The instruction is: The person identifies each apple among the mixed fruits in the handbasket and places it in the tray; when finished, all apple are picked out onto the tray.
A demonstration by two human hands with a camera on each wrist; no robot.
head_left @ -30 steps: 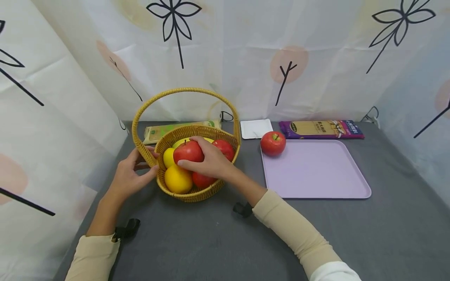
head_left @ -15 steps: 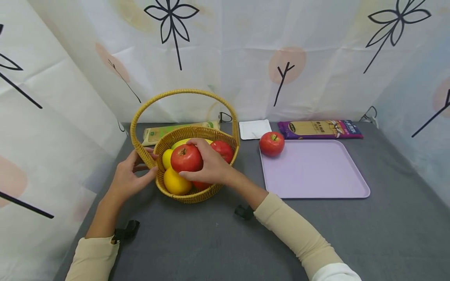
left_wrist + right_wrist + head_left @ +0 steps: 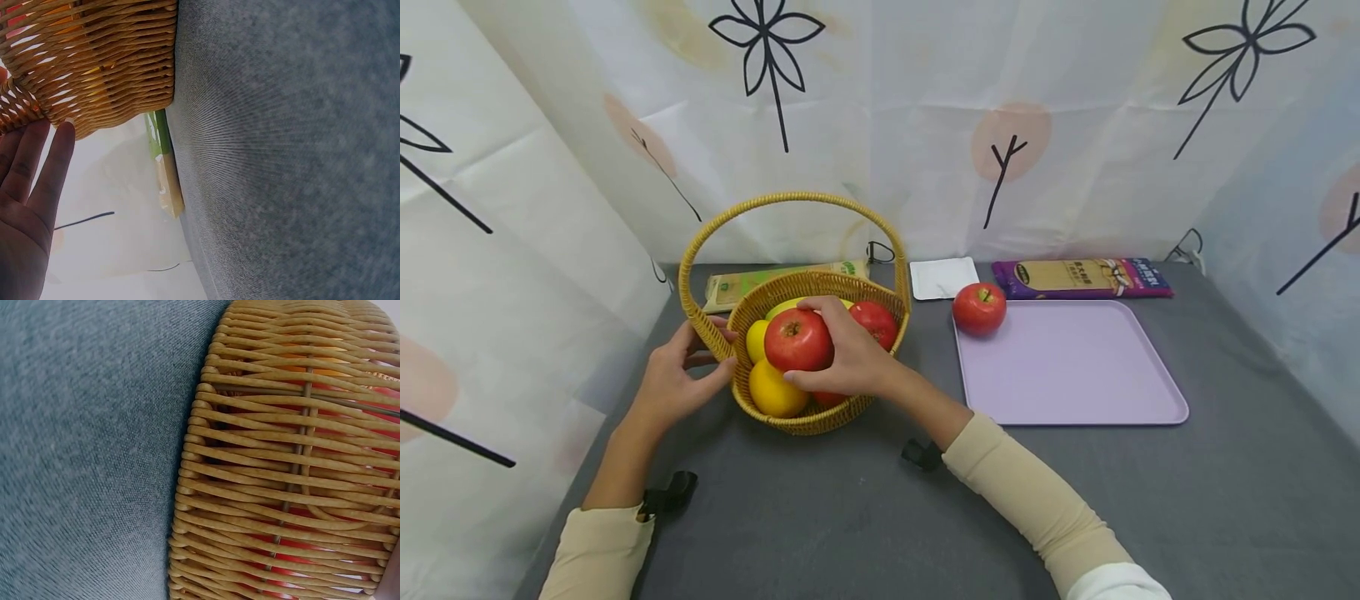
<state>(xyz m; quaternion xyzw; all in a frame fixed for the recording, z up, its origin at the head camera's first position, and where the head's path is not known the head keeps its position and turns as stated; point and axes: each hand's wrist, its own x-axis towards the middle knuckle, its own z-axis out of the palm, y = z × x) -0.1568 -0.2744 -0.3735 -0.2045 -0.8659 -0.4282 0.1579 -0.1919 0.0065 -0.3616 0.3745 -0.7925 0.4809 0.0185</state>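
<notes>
Two hands at the wicker basket [image 3: 808,417]. Right hand [image 3: 850,354] curls fingers and thumb round a red apple [image 3: 797,340], atop the fruit inside the basket. Left hand [image 3: 681,379], fingers relaxed and fairly straight, rests against the basket's outer wall beside the handle base [image 3: 703,329], just left of the apple.

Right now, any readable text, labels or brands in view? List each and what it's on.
None can be read.
Purple packet: dark oval logo and print at its right end, too small and blurred.
Green and tan packet behind the basket: a small green mark, unreadable; no lettering shows in the left wrist view either.
White square dish, lilac tray, apples: no markings.
</notes>
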